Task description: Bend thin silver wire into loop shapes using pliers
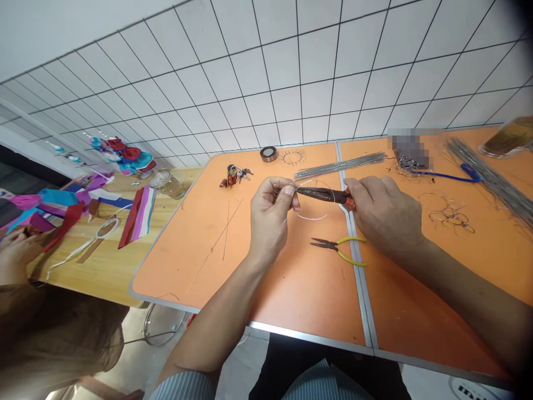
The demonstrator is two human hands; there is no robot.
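- A wire ring is pinched by the left hand, so that it is steadied at the plier tips.
- Long-nose pliers are clamped in the right hand, raised above the orange table.

Orange two-panel desk with metal centre seam; directly on top, yellow-handled pliers, straight wire rods, key bunch, dark roll.

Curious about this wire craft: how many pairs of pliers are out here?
2: dark red-handled pliers in the right hand, and yellow-handled steel pliers lying on the orange tabletop. Others may be hidden.
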